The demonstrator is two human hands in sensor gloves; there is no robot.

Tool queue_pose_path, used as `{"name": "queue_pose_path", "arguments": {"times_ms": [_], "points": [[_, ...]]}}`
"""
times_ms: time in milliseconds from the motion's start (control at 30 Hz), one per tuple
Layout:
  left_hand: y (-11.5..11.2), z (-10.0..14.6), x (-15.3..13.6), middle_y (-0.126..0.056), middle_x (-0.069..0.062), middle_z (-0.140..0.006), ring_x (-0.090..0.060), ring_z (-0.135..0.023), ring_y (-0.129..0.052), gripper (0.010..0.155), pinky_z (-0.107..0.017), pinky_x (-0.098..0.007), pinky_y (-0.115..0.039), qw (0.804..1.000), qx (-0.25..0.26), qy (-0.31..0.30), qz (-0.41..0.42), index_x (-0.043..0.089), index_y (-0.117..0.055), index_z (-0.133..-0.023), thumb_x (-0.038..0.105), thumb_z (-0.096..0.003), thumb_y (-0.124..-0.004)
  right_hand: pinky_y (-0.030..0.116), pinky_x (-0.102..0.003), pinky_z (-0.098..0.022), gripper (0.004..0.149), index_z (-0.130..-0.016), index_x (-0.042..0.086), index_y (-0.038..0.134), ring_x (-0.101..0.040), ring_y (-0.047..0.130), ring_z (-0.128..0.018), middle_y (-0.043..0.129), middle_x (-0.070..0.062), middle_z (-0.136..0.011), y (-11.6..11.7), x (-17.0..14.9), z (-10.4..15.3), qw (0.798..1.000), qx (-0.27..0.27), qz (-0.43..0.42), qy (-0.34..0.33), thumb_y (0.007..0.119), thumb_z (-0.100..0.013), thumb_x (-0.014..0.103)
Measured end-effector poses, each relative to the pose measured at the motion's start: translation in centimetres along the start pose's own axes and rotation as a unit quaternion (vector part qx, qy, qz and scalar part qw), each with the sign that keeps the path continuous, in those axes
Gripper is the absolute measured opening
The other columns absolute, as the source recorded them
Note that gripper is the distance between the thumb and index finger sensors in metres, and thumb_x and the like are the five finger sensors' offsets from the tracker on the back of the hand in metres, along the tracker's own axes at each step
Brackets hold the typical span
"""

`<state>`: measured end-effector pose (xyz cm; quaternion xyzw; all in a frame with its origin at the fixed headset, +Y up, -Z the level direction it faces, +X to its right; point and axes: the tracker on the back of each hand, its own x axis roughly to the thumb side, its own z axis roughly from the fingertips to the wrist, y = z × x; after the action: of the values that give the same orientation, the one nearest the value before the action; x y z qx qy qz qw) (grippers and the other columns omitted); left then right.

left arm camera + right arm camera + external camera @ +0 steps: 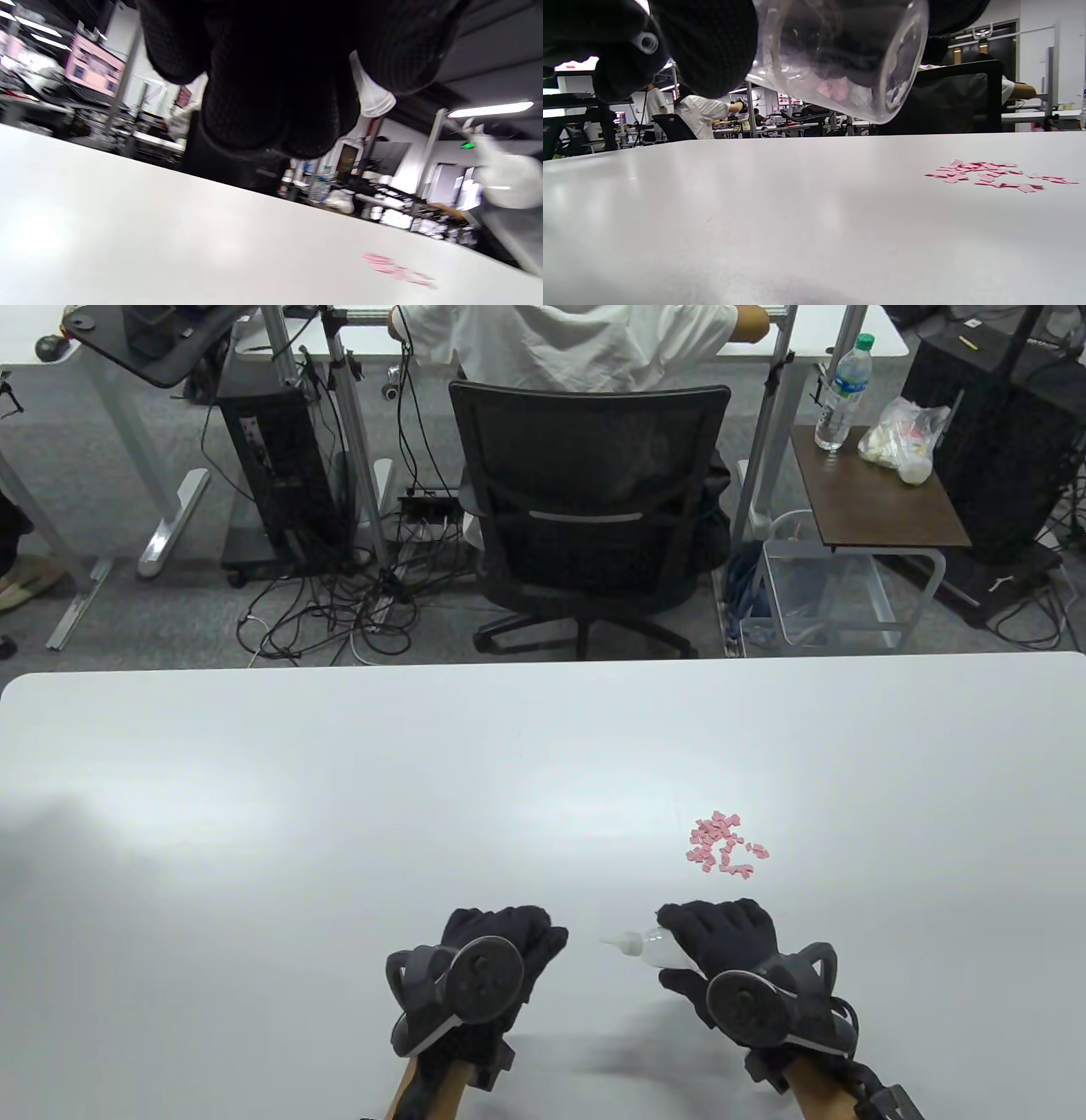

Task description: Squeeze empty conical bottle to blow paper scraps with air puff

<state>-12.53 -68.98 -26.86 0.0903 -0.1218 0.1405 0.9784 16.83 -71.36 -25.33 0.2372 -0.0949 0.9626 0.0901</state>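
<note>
My right hand (708, 937) grips a clear empty conical bottle (640, 943) near the table's front, its white nozzle pointing left. The bottle's clear base (840, 55) fills the top of the right wrist view, held above the table. A small pile of pink paper scraps (725, 844) lies on the white table beyond my right hand, also in the right wrist view (992, 173) and, blurred, in the left wrist view (396, 269). My left hand (501, 950) rests on the table to the left of the bottle, fingers curled, holding nothing.
The white table (339, 814) stretches wide to the left and far side. Beyond its far edge stand a black office chair (590, 517) with a seated person, cables, and a side table (878, 487) with a water bottle.
</note>
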Motion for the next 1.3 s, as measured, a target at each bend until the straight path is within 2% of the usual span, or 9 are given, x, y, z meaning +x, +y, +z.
{"name": "queue_pose_path", "arguments": {"times_ms": [233,333,500,600,733,800,967,1100,1300], "points": [[1.1,1.1,-6.8,-0.105,-0.005,-0.062,-0.021,-0.048,-0.107,0.047,-0.068,-0.046,-0.073,0.986,-0.036,0.059,-0.151,0.019,-0.094,-0.079,0.053,-0.0470,-0.089,0.059,-0.071,-0.068,0.068,-0.108,0.014,0.066,-0.043,0.085,-0.085,0.079,-0.016,-0.100,-0.3,-0.5,0.0,1.000,-0.001,-0.009,0.005,0.087,-0.049,0.042],[1.5,2.4,-10.7,-0.105,-0.005,-0.064,-0.021,-0.050,-0.107,0.047,-0.069,-0.046,-0.072,0.968,-0.075,0.094,-0.220,0.020,-0.094,-0.080,0.052,-0.0469,-0.089,0.058,-0.071,-0.068,0.068,-0.108,0.014,0.065,-0.043,0.085,-0.085,0.079,-0.017,-0.100,-0.3,-0.5,-0.1,1.000,0.000,-0.012,0.003,0.087,-0.049,0.041],[3.0,4.7,-17.3,-0.104,-0.007,-0.073,-0.021,-0.059,-0.108,0.045,-0.071,-0.047,-0.070,0.926,-0.149,0.176,-0.298,0.019,-0.091,-0.088,0.044,-0.0508,-0.087,0.058,-0.071,-0.068,0.069,-0.108,0.013,0.065,-0.043,0.084,-0.085,0.079,-0.017,-0.100,-0.2,-0.5,-0.2,1.000,0.006,-0.013,0.002,0.087,-0.050,0.041],[4.1,6.1,-19.9,-0.103,-0.006,-0.077,-0.020,-0.061,-0.107,0.045,-0.072,-0.047,-0.069,0.899,-0.176,0.207,-0.345,0.019,-0.089,-0.091,0.041,-0.0518,-0.086,0.057,-0.072,-0.068,0.069,-0.108,0.013,0.065,-0.043,0.084,-0.085,0.079,-0.017,-0.100,-0.2,-0.5,-0.3,1.000,0.009,-0.013,0.000,0.087,-0.050,0.041],[4.8,7.8,-22.9,-0.101,-0.005,-0.080,-0.019,-0.064,-0.107,0.045,-0.073,-0.047,-0.068,0.851,-0.224,0.241,-0.410,0.020,-0.086,-0.094,0.039,-0.0529,-0.084,0.057,-0.072,-0.068,0.068,-0.108,0.014,0.065,-0.043,0.084,-0.086,0.079,-0.017,-0.100,-0.2,-0.4,-0.3,1.000,0.014,-0.011,0.000,0.087,-0.050,0.041],[4.8,8.5,-24.0,-0.101,-0.004,-0.079,-0.018,-0.063,-0.107,0.045,-0.073,-0.047,-0.068,0.842,-0.229,0.251,-0.419,0.020,-0.086,-0.093,0.040,-0.0525,-0.084,0.057,-0.072,-0.068,0.069,-0.108,0.013,0.065,-0.043,0.084,-0.086,0.078,-0.017,-0.100,-0.1,-0.4,-0.3,1.000,0.015,-0.010,-0.001,0.087,-0.050,0.041],[4.5,9.9,-25.8,-0.103,-0.002,-0.075,-0.018,-0.060,-0.108,0.045,-0.073,-0.046,-0.068,0.843,-0.232,0.283,-0.394,0.022,-0.088,-0.089,0.043,-0.0498,-0.087,0.057,-0.072,-0.068,0.069,-0.108,0.013,0.065,-0.043,0.084,-0.085,0.079,-0.017,-0.100,0.0,-0.4,-0.3,1.000,0.020,-0.006,-0.001,0.087,-0.050,0.042],[3.9,10.4,-26.2,-0.103,-0.001,-0.075,-0.017,-0.060,-0.108,0.045,-0.073,-0.046,-0.068,0.840,-0.241,0.281,-0.398,0.023,-0.088,-0.089,0.044,-0.0491,-0.088,0.057,-0.072,-0.068,0.069,-0.108,0.013,0.065,-0.043,0.084,-0.085,0.079,-0.017,-0.100,-0.1,-0.3,-0.3,1.000,0.022,-0.006,-0.001,0.087,-0.050,0.041],[3.5,10.1,-25.9,-0.102,-0.002,-0.076,-0.017,-0.061,-0.107,0.045,-0.074,-0.047,-0.067,0.861,-0.217,0.279,-0.366,0.022,-0.088,-0.090,0.044,-0.0499,-0.087,0.057,-0.072,-0.068,0.069,-0.108,0.013,0.065,-0.043,0.084,-0.085,0.079,-0.017,-0.100,0.0,-0.4,-0.4,1.000,0.026,-0.008,0.001,0.086,-0.050,0.042]]}}
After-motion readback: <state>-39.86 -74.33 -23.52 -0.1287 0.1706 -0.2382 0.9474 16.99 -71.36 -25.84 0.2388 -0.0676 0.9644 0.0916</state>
